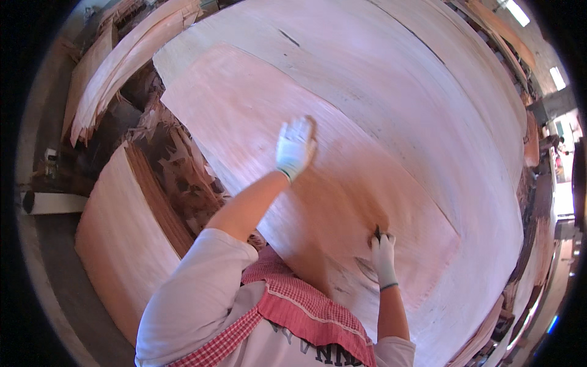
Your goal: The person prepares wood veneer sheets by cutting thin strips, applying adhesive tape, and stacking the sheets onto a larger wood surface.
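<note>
My left hand (296,148), in a white glove, lies on a pinkish wood veneer sheet (244,92) with its fingers stretched out. Its edges are slightly blurred. Lower and to the right, my gloved right hand (384,260) is closed around a small dark tool (377,232), mostly hidden in the fist; its kind does not show. Just left of that hand, a thin oval gap or flap (366,269) shows in the veneer. The pinkish sheet lies over a larger, paler veneer sheet (428,110), which has dark cracks.
To the left stands a stack of veneer sheets (125,226), with torn veneer scraps (186,177) heaped beside it. Curved veneer pieces (131,55) lean at the upper left. A white pipe-like bar (58,203) is at the far left. More veneer lies along the right edge.
</note>
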`<state>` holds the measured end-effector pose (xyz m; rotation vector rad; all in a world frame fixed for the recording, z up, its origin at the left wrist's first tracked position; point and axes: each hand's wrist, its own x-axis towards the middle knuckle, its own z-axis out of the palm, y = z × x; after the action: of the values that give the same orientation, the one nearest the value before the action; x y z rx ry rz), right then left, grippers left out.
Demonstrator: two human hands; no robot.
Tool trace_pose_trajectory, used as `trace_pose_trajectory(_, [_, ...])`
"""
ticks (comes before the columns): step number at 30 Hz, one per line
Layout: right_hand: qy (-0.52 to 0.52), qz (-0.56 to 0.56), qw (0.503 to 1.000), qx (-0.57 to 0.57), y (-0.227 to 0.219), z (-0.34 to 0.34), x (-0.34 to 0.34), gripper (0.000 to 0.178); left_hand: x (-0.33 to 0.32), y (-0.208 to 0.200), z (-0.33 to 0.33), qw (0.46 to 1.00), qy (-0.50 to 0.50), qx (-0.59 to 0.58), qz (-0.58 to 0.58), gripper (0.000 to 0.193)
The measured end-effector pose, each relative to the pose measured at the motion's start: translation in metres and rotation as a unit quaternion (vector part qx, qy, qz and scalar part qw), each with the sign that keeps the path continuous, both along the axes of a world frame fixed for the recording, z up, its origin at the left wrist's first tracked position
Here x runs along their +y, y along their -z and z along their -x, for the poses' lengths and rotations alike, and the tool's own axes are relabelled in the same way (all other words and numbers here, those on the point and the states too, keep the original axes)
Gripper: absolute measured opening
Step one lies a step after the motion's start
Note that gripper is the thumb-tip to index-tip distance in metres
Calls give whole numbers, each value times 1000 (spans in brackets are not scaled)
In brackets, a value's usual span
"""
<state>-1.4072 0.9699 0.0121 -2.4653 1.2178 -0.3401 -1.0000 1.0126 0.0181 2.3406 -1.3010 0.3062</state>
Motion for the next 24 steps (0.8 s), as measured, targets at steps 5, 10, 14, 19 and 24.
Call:
trace_pose_trajectory(5, [42, -39, 971, 232, -65, -91, -8, 27, 35, 27, -206, 986, -123, -102, -49, 44])
trace_pose_trajectory(10, [-91, -26, 958, 269, -59, -329, -9, 23, 39, 53, -254, 996, -63, -3, 67, 33])
trace_pose_trajectory(14, [-124, -94, 969, 192, -29, -532, 2, 26, 38, 45, -255, 989, -80, 78, 101, 35])
trace_pose_trajectory(19, [-52, -110, 981, 148, -31, -635, -30, 25, 9, 27, -251, 992, -45, 74, 88, 38])
trace_pose_trajectory(24, [-130, -160, 940, 271, -34, -433, 19, 26, 45, 57, -269, 992, -63, -41, 101, 31])
